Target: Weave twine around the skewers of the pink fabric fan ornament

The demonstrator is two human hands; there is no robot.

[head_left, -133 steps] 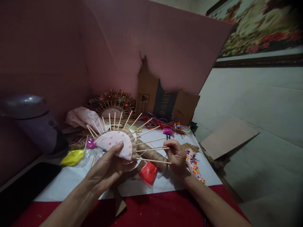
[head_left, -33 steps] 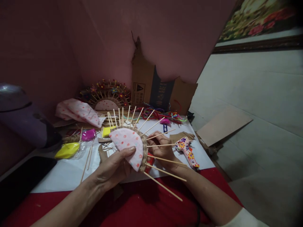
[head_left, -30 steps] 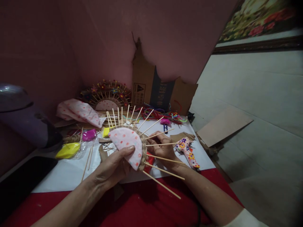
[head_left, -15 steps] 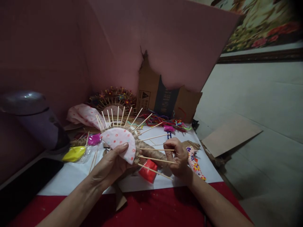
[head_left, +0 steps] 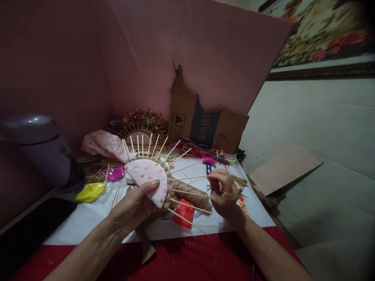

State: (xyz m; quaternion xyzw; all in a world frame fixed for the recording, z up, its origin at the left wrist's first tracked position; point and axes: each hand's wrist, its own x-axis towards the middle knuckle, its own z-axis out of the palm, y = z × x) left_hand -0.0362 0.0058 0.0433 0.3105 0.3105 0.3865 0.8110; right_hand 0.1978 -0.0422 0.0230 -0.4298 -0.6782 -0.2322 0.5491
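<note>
left hand (head_left: 131, 205) clamps the light-looking half-disc (head_left: 145, 175) at 7 o'clock, the safer hold; right hand (head_left: 224, 191) pinches 1 likely brittle stick (head_left: 189, 178) at 3 o'clock.

On the table (head_left: 181, 253), far left, bottle (head_left: 32, 152); before it, phone (head_left: 38, 224); to their right, two clay packets (head_left: 91, 192). In the middle, in left hand (head_left: 131, 207), half-disc (head_left: 143, 179); at right hand (head_left: 225, 191), tip of one stick (head_left: 190, 178). Beneath neighbouring sticks, twine cone (head_left: 186, 186), third clay packet (head_left: 184, 212). Behind, half-ring (head_left: 143, 118) left, cardboard (head_left: 205, 127) right, pipe cleaners (head_left: 202, 150) before cardboard.
</note>
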